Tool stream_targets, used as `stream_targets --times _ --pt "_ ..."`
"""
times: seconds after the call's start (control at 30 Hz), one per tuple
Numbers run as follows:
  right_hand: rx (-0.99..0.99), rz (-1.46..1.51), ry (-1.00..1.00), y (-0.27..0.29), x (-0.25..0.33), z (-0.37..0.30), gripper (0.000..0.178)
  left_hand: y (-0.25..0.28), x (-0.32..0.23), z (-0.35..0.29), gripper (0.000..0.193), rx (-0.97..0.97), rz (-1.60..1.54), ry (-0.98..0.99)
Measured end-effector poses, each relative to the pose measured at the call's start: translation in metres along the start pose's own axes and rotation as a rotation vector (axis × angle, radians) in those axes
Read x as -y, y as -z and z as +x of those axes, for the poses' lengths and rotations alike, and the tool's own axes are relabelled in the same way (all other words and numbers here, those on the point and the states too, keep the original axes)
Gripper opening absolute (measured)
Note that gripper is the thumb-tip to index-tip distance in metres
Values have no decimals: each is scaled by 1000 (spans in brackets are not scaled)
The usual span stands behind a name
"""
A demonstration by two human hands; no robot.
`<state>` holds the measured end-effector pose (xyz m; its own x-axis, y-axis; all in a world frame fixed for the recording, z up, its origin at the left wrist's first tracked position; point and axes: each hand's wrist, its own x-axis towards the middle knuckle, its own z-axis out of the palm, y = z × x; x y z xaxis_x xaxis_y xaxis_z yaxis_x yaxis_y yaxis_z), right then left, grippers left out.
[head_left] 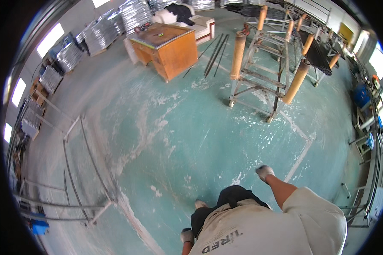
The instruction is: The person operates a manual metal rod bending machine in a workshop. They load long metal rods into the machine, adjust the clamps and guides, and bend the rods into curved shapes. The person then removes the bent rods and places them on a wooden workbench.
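Standing with gloved right hand point(265, 172) and gloved left hand point(187, 235) near, well apart from wheeled metal rack point(264, 79) far right and tubular metal frame point(94, 160) left; cannot tell finger spread or any hold.

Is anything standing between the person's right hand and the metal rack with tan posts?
Nothing visible does: between the right hand and the near end of the metal rack, only worn green floor shows.

Gloves point(265, 172) matt cloth; desk point(176, 56) smooth wood
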<state>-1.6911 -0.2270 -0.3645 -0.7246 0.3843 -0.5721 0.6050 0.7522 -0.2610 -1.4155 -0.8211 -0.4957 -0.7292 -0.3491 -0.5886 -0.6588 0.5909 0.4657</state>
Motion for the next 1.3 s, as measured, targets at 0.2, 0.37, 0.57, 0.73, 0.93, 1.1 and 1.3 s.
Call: stream_targets --times 0.2,0.37,0.57,0.73,0.93,1.1,1.3 --pt "265 -276 -253 -24 -76 42 58 164 -210 217 33 -16 -23 55" --pt "456 -147 -435 -53 -30 144 63 217 -421 377 25 -125 -105 -214" --pt "247 153 -186 65 197 326 65 181 -698 496 28 125 -226 -295" --pt "29 440 28 239 383 439 53 232 -943 526 33 78 99 -810" --pt "-103 444 45 316 472 583 48 261 -1143 711 36 -112 207 -1025" --pt "-112 454 -217 294 493 658 40 282 -1302 867 32 -228 253 -1168" --pt "-56 458 -279 324 550 738 41 282 -1463 997 36 -283 336 -1275"
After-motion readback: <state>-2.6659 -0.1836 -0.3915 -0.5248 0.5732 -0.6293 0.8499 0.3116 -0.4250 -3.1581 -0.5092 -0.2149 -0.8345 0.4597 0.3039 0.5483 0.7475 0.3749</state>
